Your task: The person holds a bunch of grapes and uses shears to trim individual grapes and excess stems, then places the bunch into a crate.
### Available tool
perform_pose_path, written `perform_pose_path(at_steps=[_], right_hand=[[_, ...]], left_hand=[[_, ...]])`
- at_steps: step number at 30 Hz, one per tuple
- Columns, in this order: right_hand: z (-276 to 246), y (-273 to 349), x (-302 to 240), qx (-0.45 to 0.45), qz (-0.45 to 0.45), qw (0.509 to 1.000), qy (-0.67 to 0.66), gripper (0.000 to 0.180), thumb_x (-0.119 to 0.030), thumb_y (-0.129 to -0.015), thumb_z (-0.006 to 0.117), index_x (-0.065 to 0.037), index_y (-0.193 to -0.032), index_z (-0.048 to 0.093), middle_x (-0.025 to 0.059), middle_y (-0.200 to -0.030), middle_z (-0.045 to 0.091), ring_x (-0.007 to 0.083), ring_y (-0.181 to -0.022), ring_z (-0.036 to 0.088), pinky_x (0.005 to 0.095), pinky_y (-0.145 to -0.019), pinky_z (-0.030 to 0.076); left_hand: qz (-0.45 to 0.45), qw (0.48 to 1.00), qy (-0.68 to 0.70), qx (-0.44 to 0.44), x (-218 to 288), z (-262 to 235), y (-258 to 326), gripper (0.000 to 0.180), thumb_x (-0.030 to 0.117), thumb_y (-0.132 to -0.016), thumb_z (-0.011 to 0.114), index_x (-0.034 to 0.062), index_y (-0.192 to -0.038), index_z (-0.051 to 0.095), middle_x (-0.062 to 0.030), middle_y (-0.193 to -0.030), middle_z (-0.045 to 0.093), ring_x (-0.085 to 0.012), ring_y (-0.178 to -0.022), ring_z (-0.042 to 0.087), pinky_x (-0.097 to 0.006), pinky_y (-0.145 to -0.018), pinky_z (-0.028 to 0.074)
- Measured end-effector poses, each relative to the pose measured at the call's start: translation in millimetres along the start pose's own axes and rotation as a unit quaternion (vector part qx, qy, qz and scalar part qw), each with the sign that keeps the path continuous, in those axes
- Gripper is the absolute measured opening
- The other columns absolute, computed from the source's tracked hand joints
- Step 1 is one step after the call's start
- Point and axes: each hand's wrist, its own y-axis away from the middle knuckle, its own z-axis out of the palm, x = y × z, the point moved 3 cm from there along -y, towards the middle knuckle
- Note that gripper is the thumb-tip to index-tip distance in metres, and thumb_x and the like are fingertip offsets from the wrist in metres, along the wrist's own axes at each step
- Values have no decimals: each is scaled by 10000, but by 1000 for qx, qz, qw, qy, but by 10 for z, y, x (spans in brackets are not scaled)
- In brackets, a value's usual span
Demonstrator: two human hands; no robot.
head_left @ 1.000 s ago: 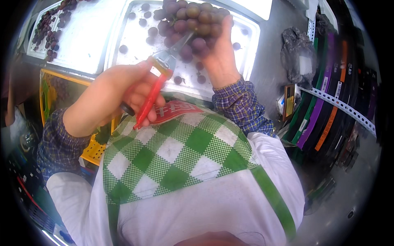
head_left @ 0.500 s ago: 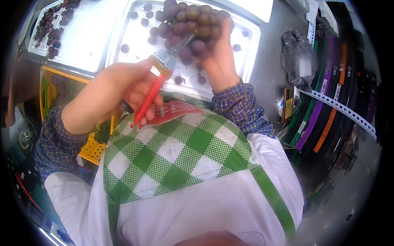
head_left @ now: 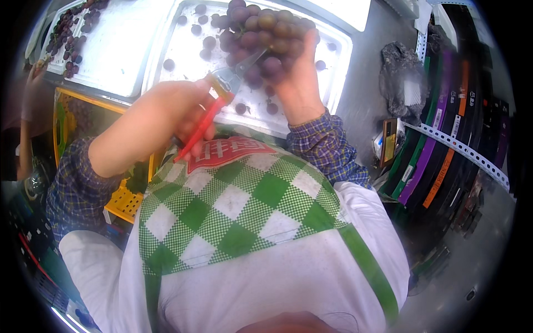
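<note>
My left hand (head_left: 180,108) is wrapped round red-handled pruning shears (head_left: 206,123). Their narrow metal blades reach up and right into the lower side of a bunch of purple-brown grapes (head_left: 252,40). That bunch rests in my right hand (head_left: 300,86), whose fingers are mostly hidden behind the fruit while the thumb lies along its right side. Below it is a white foam tray (head_left: 158,83) with several loose grapes (head_left: 209,42) scattered in it. Whether the blade tips touch a stem or a berry is hard to make out.
To the left stands another white tray (head_left: 114,61) with more grape bunches (head_left: 69,47), and a co-worker's hand (head_left: 36,75) is beside them. A yellow crate (head_left: 125,205) sits below. At right are crumpled dark plastic (head_left: 402,80), a perforated metal strip (head_left: 466,150) and stacked dark boxes.
The shears and my left hand have shifted slightly, and the handles appear closer together. The bunch has turned or moved a little. A co-worker's hand has come in at the far left.
</note>
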Motion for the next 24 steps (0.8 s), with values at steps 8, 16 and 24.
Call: perform_pose_path(at_steps=[8, 16, 24], right_hand=[[-185, -46, 80, 54, 14, 998, -29, 755, -644, -1013, 230, -9, -1269, 550, 186, -1173, 667, 301, -1061, 649, 399, -930, 520], [-358, -218, 129, 66, 12, 992, -110, 660, -545, -1009, 285, -9, -1270, 570, 140, -1194, 642, 287, -1058, 622, 403, -937, 516], [-147, -34, -26, -70, -25, 997, 26, 827, -705, -998, 204, 9, -1286, 505, 184, -1251, 592, 244, -1110, 643, 377, -935, 571]], left_hand=[[32, 987, -158, 11, -50, -40, 50, 391, 338, -1084, 389, -5, -996, 557, -78, -737, 643, -120, -533, 598, -247, -476, 470], [29, 994, -102, 12, -228, -166, 213, 419, 367, -1084, 385, -5, -1037, 569, -72, -826, 647, -111, -609, 601, -247, -568, 483], [83, 975, -207, -26, -173, -138, 288, 404, 304, -1056, 395, -25, -1204, 577, -38, -906, 626, -94, -818, 551, -262, -743, 462]])
